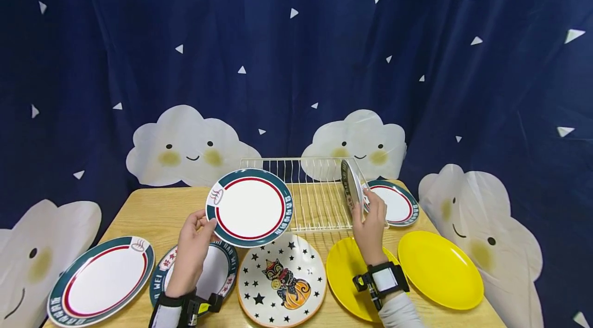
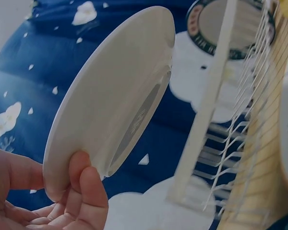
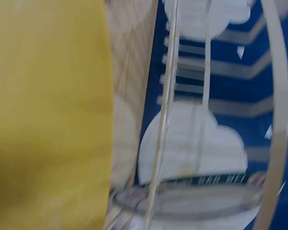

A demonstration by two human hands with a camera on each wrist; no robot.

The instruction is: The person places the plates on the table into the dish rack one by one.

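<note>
My left hand (image 1: pixel 193 245) pinches the left edge of an oval white plate (image 1: pixel 250 208) with a green rim and a red inner ring. The plate is raised in front of a white wire dish rack (image 1: pixel 296 228); the left wrist view shows its pale underside (image 2: pixel 105 91). At the rack's right end, my right hand (image 1: pixel 370 227) grips the near edge of another green-rimmed plate (image 1: pixel 350 186), which stands nearly upright. In the right wrist view this plate (image 3: pixel 201 201) appears behind the rack's wires, and the grip itself is out of sight.
Along the table front lie a green-rimmed oval plate (image 1: pixel 104 281), a lettered plate (image 1: pixel 215 271) partly under my left arm, a cat-pattern plate (image 1: pixel 282 281) and two yellow plates (image 1: pixel 343 276). Another green-rimmed plate (image 1: pixel 394 202) lies right of the rack. A blue curtain (image 1: pixel 296 60) hangs behind.
</note>
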